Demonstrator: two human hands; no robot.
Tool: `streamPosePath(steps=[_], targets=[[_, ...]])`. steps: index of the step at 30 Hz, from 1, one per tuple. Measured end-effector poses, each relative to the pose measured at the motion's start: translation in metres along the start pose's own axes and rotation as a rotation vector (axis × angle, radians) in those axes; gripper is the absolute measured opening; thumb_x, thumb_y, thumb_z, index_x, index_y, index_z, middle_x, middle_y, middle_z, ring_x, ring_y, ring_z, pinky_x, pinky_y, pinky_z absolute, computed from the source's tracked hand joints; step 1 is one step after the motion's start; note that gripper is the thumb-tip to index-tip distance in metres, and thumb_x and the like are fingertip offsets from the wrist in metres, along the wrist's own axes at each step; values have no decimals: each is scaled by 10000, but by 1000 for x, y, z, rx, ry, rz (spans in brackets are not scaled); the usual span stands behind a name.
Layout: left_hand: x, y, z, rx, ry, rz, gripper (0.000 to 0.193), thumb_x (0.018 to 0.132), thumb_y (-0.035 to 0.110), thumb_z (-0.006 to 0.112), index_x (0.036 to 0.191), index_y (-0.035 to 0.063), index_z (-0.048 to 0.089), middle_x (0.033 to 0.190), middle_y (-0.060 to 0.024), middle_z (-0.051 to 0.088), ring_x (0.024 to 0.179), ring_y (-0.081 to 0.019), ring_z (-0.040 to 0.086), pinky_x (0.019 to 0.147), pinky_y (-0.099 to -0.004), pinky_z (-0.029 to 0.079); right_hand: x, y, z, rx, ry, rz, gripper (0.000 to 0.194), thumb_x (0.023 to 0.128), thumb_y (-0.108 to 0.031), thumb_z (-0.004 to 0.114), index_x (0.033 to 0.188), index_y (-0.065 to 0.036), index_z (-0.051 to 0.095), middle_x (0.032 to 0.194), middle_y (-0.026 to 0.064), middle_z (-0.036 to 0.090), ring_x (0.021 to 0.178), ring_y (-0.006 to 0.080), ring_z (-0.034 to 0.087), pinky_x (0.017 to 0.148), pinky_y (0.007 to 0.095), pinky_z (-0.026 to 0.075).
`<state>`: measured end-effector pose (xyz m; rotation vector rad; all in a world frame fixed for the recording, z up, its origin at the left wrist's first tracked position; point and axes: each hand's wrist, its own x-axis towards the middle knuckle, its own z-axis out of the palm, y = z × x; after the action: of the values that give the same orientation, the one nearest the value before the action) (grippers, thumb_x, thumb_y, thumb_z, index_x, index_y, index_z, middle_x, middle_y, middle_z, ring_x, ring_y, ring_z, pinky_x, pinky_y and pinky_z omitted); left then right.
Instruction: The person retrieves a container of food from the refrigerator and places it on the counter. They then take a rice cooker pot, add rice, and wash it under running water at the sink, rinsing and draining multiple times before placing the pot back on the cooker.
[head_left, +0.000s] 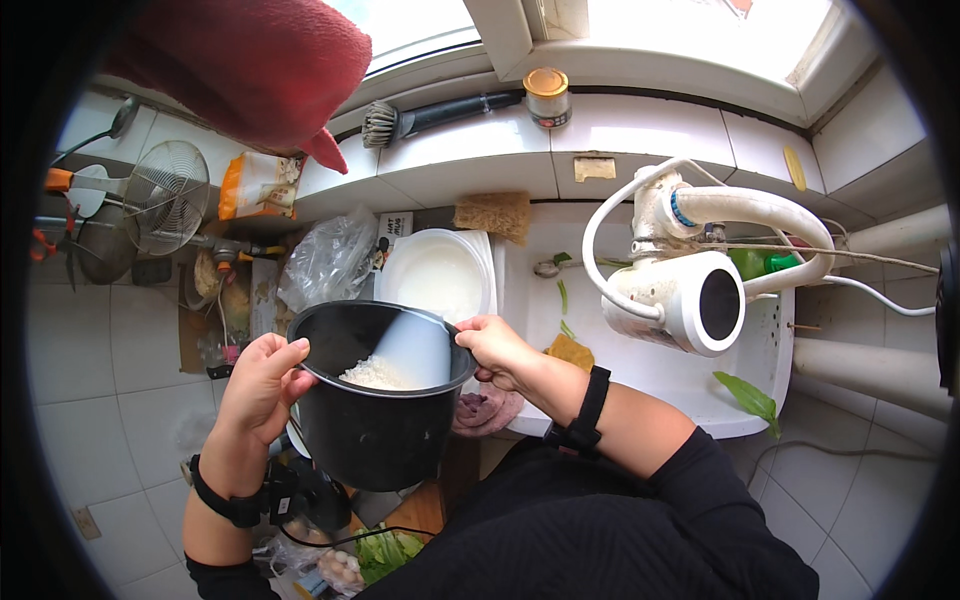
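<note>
My left hand (266, 382) grips the left rim of a black rice cooker inner pot (367, 435). My right hand (499, 349) pinches the opposite side of the rim. The pot is tilted away from me. Inside it, white rice grains (375, 373) lie beside cloudy, whitish water (416, 345) that reaches towards the far rim. Just beyond the pot sits a round white basin (487, 259) with milky liquid (435, 277) in it. The pot hides the near part of this basin; whether water is running over cannot be made out.
A white sink (675, 397) with a faucet heater (667, 300), leaf scraps and a yellow sponge (570, 351) lies to the right. A crumpled plastic bag (330, 255) is left of the basin. A red towel (247, 67) hangs at upper left, near a wire strainer (166, 196).
</note>
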<state>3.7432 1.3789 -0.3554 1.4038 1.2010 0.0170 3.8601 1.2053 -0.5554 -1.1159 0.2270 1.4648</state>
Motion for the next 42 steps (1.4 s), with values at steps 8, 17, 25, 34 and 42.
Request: streamPosePath(steps=[8,17,25,34,42], targets=[[1,3,2,12,-25,-4,212,862,109,648,826,62,445,740,-27,522,526,-75,550,479,-159,494,1,0,-1,12,-4,7,197,880,-84,504,1060,-42,571,700,25,535,423,79,371,352,224,257],[1,6,7,31,-17,-11,209,865,107,643,822,64,443,735,-24,518,522,-78,550,477,-157,489,-1,-2,-2,5,-14,20,204,887,-99,505,1076,-45,563,703,27,533,427,82,374,353,225,261],[1,8,10,39,-8,-16,215,866,103,639,819,66,433,726,-28,509,510,-82,533,480,-164,476,0,-3,-4,-16,-30,40,199,899,-124,501,1077,-61,562,691,26,522,415,87,355,349,231,263],[1,9,12,37,-9,-10,218,866,97,637,824,64,426,725,-30,508,505,-89,531,475,-171,469,0,0,-4,-17,-25,29,201,901,-135,502,1076,-58,565,716,27,536,430,85,372,357,231,274],[-1,10,14,70,29,-8,214,867,101,635,824,61,429,740,-28,501,516,-87,535,477,-170,475,5,4,-5,12,-49,21,193,905,-127,493,1068,-59,571,714,25,542,430,84,378,358,229,269]])
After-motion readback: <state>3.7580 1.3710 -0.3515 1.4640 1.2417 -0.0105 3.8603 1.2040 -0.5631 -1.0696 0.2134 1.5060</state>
